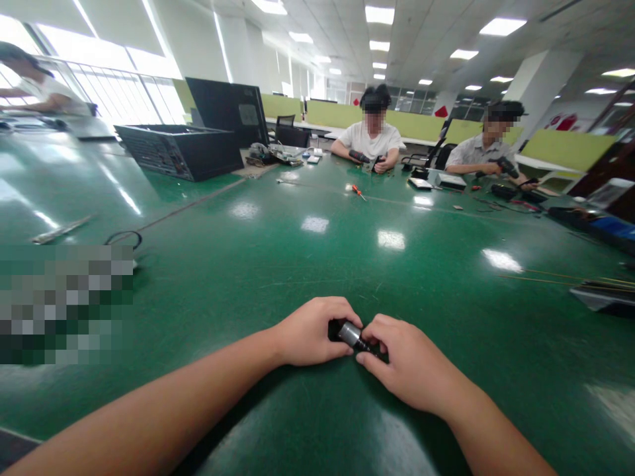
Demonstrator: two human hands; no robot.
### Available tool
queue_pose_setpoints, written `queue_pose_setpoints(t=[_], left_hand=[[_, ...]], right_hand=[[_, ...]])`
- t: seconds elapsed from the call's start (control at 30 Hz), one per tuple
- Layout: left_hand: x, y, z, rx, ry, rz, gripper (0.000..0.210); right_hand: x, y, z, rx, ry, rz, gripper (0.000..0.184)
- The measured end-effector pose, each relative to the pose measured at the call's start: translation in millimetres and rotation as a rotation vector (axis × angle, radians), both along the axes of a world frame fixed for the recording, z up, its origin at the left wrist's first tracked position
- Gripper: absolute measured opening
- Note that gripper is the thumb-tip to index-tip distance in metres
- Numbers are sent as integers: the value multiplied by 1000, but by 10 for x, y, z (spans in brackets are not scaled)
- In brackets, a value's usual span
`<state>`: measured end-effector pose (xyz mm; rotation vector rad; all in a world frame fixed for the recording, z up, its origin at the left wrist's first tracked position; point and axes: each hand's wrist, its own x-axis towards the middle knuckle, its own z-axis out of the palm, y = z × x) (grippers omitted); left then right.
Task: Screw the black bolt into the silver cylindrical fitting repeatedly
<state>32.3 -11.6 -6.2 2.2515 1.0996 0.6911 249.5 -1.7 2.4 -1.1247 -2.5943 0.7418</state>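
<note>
Close in front of me, a small silver-and-black cylindrical part [350, 334] lies between my two hands, just over the green table [278, 264]. My left hand [317, 330] curls round its silver end, thumb on the near side and fingers on the far side. The darker, narrower end points to the right, where the fingertips of my right hand [397, 357] pinch it. My palm hides the part's left end, and the right fingers cover some of its tip. What kind of part it is, I cannot make out.
Across the table, two people [372, 135] handle power drills. An orange screwdriver [357, 192] lies toward the far side. An opened black computer case [183, 152] stands at back left, and a blurred-out object [64, 304] sits at left. Thin rods [560, 281] are at right.
</note>
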Motion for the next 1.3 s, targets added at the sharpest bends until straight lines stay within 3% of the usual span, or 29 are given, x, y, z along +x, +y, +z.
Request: queue_pose_setpoints(t=[0.6, 1.3], left_hand=[[19, -17, -7, 29, -10, 30, 30], [0, -28, 39, 73, -4, 195, 28]], right_hand=[[10, 35, -57, 27, 36, -2, 8], [27, 91, -37, 62, 68, -61, 8]])
